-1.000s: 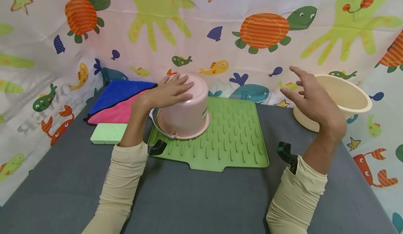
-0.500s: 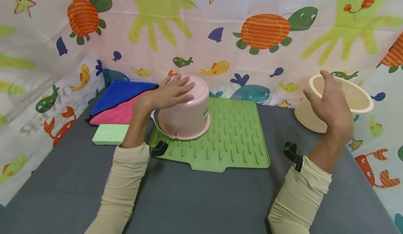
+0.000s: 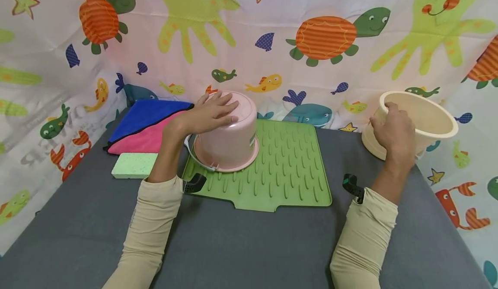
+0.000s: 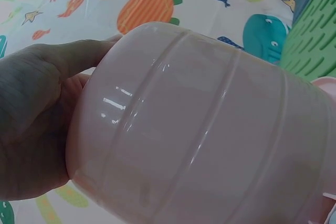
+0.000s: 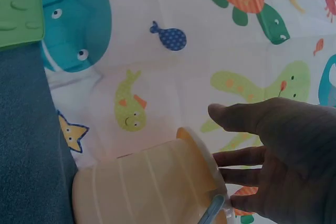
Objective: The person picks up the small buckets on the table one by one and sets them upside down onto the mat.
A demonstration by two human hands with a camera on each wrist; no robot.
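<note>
Beyond the grey tabletop (image 3: 249, 250), see a curtain (image 3: 249, 25) printed with sea animals close behind the far edge. Find a pink bucket (image 3: 227, 146) bottom up on a green mat (image 3: 295, 168), and a cream bucket (image 3: 372, 138) mouth up at far right, apart from the mat. Note the left hand (image 3: 212, 112) laid over the upturned base, fingers spread; note the right hand (image 3: 394, 133) at the cream rim, fingers loose, thumb clear in the wrist view; cannot tell how firmly touching. Expect both buckets to be light, stiff plastic, perhaps slippery with such gloss. Take hold of the cream rim or grey handle (image 5: 211, 212), and of the pink base from above. Allow for the sponge (image 3: 134, 165) and folded cloth (image 3: 151, 112) at left; move through the gap right of the mat or along the near side
</note>
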